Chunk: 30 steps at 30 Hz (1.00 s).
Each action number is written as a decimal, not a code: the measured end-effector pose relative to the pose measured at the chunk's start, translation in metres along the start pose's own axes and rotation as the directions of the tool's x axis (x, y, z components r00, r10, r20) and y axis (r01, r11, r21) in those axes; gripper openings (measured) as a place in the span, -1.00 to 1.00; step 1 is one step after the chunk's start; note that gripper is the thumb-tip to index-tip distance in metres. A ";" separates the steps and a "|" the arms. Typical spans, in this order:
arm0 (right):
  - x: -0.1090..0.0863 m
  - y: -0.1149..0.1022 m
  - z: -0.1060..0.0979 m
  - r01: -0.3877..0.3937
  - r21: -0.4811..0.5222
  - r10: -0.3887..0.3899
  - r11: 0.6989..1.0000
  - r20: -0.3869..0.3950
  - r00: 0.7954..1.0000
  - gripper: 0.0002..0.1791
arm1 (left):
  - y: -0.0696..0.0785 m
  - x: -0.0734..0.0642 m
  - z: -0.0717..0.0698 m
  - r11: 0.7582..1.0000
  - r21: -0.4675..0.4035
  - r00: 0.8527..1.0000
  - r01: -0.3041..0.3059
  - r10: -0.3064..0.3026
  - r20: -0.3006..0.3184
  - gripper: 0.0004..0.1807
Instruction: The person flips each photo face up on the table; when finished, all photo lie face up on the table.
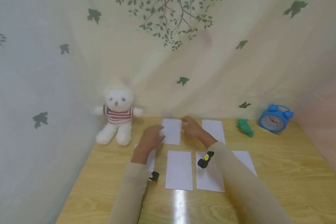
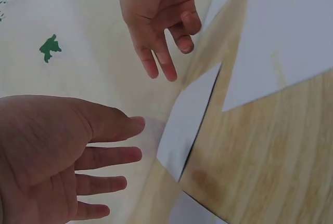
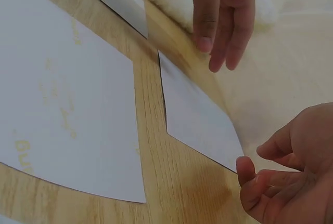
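A white rectangular sheet of paper (image 1: pixel 171 132) lies flat in the back row on the wooden table, between both hands. My left hand (image 1: pixel 152 137) is at its left edge; in the left wrist view, the thumb and fingers (image 2: pixel 106 183) are extended and hold nothing. On the other side, my right hand (image 1: pixel 193 129) is beside the right edge. The right wrist view shows its fingers (image 3: pixel 244 172) loosely bent near a corner of that sheet (image 3: pixel 200 117), with nothing gripped.
More white sheets surround the arms: one at back right (image 1: pixel 213 129) and several in front, including a middle one (image 1: pixel 179 170). A teddy bear (image 1: pixel 117 116) sits at back left. A green toy (image 1: pixel 245 127) and a blue alarm clock (image 1: pixel 275 119) stand at back right, before a printed cloth backdrop.
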State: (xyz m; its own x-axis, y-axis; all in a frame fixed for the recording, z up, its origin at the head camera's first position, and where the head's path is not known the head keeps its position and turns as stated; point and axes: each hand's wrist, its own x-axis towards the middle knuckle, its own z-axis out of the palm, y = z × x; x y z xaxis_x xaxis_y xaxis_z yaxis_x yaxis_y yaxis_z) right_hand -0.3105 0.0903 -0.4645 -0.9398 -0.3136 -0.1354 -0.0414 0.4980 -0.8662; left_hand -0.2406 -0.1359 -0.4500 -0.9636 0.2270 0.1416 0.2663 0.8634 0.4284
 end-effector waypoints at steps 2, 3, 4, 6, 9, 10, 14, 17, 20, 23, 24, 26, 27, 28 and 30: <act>0.005 0.002 -0.001 -0.027 0.028 0.027 0.999 0.003 1.000 -0.36 | -0.003 0.001 0.003 0.999 0.031 0.999 0.010 -0.011 0.035 -0.54; 0.008 0.002 -0.001 -0.037 0.035 0.037 0.999 0.004 0.999 -0.34 | -0.005 0.002 0.004 0.999 0.045 0.998 0.012 -0.014 0.054 -0.54; 0.010 0.002 -0.002 -0.047 0.046 0.047 0.998 0.004 0.999 -0.31 | -0.006 0.003 0.004 0.998 0.058 0.997 0.011 -0.015 0.073 -0.55; 0.014 0.003 -0.003 -0.060 0.052 0.060 0.997 0.006 0.998 -0.29 | -0.009 0.005 0.005 0.996 0.086 0.995 0.007 -0.016 0.102 -0.56; 0.018 0.005 -0.003 -0.055 0.040 0.055 0.998 0.000 0.998 -0.26 | -0.010 0.009 0.004 0.995 0.101 0.990 0.016 -0.030 0.140 -0.70; 0.019 0.005 -0.003 -0.052 0.045 0.052 0.998 0.001 0.999 -0.25 | -0.011 0.010 0.004 0.993 0.112 0.988 0.019 -0.036 0.151 -0.76; 0.019 0.006 -0.001 -0.043 0.041 0.043 0.998 0.012 0.999 -0.27 | -0.010 0.012 0.004 0.983 0.186 0.980 0.012 -0.048 0.191 -0.77; 0.020 0.006 0.000 -0.041 0.025 0.040 0.999 0.030 0.999 -0.33 | -0.008 0.015 0.004 0.969 0.246 0.975 -0.014 -0.042 0.220 -0.74; 0.021 0.006 0.001 -0.036 0.035 0.034 0.999 0.048 0.998 -0.37 | -0.006 0.018 0.004 0.962 0.269 0.970 -0.034 -0.034 0.242 -0.76; 0.023 0.005 0.003 -0.034 0.066 0.030 0.997 0.060 0.998 -0.37 | -0.006 0.020 0.004 0.963 0.268 0.969 -0.028 -0.040 0.244 -0.81; 0.024 0.004 0.004 -0.027 0.066 0.024 0.997 0.055 0.998 -0.38 | -0.007 0.020 0.003 0.964 0.266 0.970 -0.023 -0.044 0.240 -0.80; 0.026 0.004 0.006 -0.003 0.065 0.002 0.998 0.027 1.000 -0.41 | -0.009 0.020 0.004 0.966 0.259 0.971 -0.010 -0.052 0.232 -0.73; 0.028 0.004 0.007 0.006 0.065 -0.006 0.998 0.003 1.000 -0.45 | -0.010 0.020 0.004 0.966 0.258 0.973 -0.007 -0.054 0.226 -0.69; 0.030 0.005 0.009 0.013 0.063 -0.011 0.998 -0.029 1.000 -0.47 | -0.011 0.020 0.004 0.967 0.253 0.973 -0.002 -0.056 0.223 -0.66; 0.033 0.007 0.010 0.017 0.080 -0.009 0.997 -0.099 0.995 -0.52 | -0.013 0.020 0.005 0.970 0.241 0.972 0.001 -0.057 0.226 -0.65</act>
State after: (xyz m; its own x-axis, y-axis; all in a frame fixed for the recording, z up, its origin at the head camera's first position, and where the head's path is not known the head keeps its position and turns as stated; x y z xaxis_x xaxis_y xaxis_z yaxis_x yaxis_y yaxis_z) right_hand -0.3383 0.0749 -0.4797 -0.9684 -0.2365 -0.0793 -0.0302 0.4267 -0.9039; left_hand -0.2637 -0.1400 -0.4566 -0.9579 0.2731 -0.0885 0.2514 0.9469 0.2007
